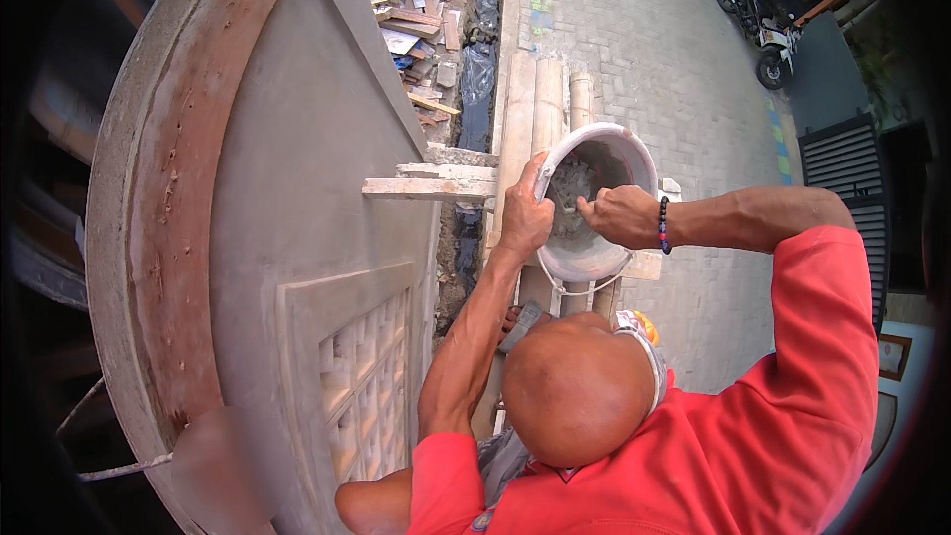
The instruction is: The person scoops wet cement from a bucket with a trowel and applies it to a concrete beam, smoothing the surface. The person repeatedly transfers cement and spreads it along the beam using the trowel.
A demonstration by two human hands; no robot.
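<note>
Bucket [582,266] gapes between them: left hand [525,213] pinching its left rim, right hand [622,216] curled in from the right, grasp impossible to tell!

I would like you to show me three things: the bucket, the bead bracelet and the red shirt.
Bucket [582,263]: head view, on its lower inner wall.
Bead bracelet [663,225]: head view, middle of the beads.
Red shirt [684,456]: head view, on its back.

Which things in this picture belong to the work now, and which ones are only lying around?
Belonging to the work:
bucket, rim gripped by the left hand
grey material inside it
right hand, at its mouth; grip unclear
poles under the bucket

Only lying or standing around:
pile of wood scraps
parked motorbike
</note>
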